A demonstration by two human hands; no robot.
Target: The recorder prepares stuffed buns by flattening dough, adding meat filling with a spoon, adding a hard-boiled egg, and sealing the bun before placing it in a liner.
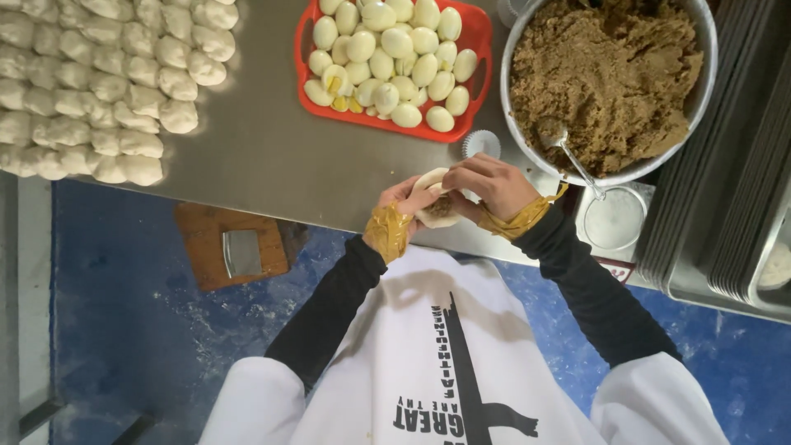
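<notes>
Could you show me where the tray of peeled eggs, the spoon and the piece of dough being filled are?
red tray (pixel 480 37) head view, right rim.
spoon (pixel 550 134) head view, bowl sunk in the filling.
dough piece (pixel 427 180) head view, upper edge.

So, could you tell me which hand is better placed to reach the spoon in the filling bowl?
The right hand: it is beside the bowl of brown filling, near the spoon. The left hand cradles the dough round, farther away.

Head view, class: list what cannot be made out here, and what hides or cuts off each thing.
- Dough round: mostly covered by the left hand and right hand; its brown filling barely shows.
- Spoon: bowl buried in the brown filling.
- Metal bowl: top cut by the frame edge.
- Stacked trays: cut off at right.
</notes>
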